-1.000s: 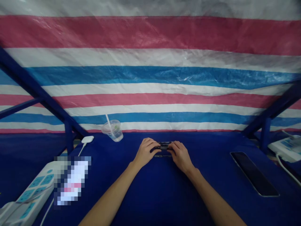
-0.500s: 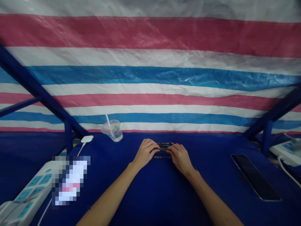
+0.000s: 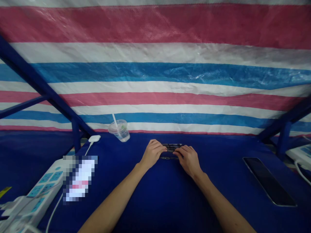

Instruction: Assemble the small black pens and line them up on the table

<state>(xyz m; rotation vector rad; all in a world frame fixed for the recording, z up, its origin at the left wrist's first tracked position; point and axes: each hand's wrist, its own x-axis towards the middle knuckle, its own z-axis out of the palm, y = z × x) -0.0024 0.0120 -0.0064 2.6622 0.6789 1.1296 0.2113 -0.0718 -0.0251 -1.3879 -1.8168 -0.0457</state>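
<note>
Gripping a dark object (image 3: 171, 149) from both ends, the left hand (image 3: 153, 154) and right hand (image 3: 188, 160) are close together on the blue table (image 3: 155, 200).

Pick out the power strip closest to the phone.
The white power strip at the far right edge, beside the phone; the other strip sits at lower left.

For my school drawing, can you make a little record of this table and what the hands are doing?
Left hand: fingertips on the small dark pieces
Right hand: fingertips on the same pieces, from the other side
Surface: blue table cover
Left of hands: plastic cup with straw, white power strip
Right of hands: dark smartphone
Behind: striped tarp
</note>
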